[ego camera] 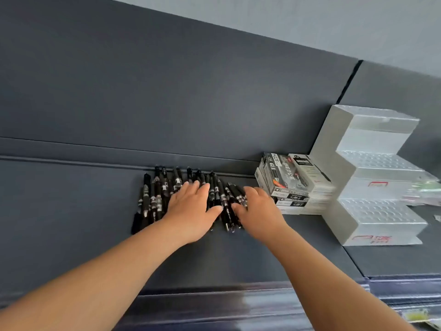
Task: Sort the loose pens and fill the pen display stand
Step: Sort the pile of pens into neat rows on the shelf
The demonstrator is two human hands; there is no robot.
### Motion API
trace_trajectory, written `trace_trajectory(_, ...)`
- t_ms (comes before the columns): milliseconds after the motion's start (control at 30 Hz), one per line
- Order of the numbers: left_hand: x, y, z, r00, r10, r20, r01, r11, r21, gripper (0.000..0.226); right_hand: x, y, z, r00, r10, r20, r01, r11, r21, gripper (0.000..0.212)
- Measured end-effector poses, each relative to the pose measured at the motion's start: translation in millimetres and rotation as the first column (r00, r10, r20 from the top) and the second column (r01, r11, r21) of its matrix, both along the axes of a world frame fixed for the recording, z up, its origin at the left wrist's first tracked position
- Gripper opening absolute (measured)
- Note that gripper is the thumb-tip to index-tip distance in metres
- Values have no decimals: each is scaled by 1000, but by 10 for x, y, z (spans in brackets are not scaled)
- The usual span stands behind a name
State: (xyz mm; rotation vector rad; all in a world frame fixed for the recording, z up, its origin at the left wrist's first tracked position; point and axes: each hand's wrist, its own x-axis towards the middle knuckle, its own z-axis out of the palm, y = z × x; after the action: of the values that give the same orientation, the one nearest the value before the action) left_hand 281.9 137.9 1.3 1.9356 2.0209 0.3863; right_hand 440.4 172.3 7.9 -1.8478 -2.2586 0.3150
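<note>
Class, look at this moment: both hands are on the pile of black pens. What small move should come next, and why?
Probably lift the right hand with the few pens it curls round and carry them toward the white display stand, whose holes look unfilled. The left hand lies flat on the pile, steadying it.

"H035" on top pen box (284, 174)

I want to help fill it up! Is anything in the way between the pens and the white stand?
Yes. A stack of pen boxes sits on the shelf between the black pens and the white display stand. The left hand and right hand touch the pens; nothing blocks them.
</note>
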Motion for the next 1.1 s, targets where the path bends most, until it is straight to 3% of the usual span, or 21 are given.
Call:
trace_trajectory(167, 420, 100, -169, 982, 41, -183, -40, 999, 10, 58, 158, 156, -189, 996, 76, 55, -73, 996, -45, 53)
trace_trajectory(267, 530, 66, -208, 977, 92, -193, -97, 995, -14, 57, 186, 209, -227, 992, 106, 61, -103, 993, -50, 50)
trace_trajectory(400, 559, 53, -153, 984, 114, -137, -121, 992, -43, 58, 182, 307, -150, 966, 65, -249, -112, 978, -177, 46)
trace_trajectory(533, 564, 49, -182, 985, 138, -106, -141, 990, -21, 57, 155, 317, -96, 827, -74, -557, -133, 937, -322, 53)
trace_trajectory(800, 533, 74, -167, 990, 137, 21, -137, 990, -33, 47, -3, 433, -144, 681, -276, -678, -79, 893, -443, 54)
trace_trajectory(1000, 485, 52, -134, 977, 148, 153, -143, 989, -44, 40, 27, 400, -225, 572, -285, -769, -126, 896, -426, 34)
trace_trajectory(1100, 483, 66, -97, 958, 175, 226, -166, 984, -58, 40, 107, 401, -226, 550, -213, -807, -205, 903, -378, 21)
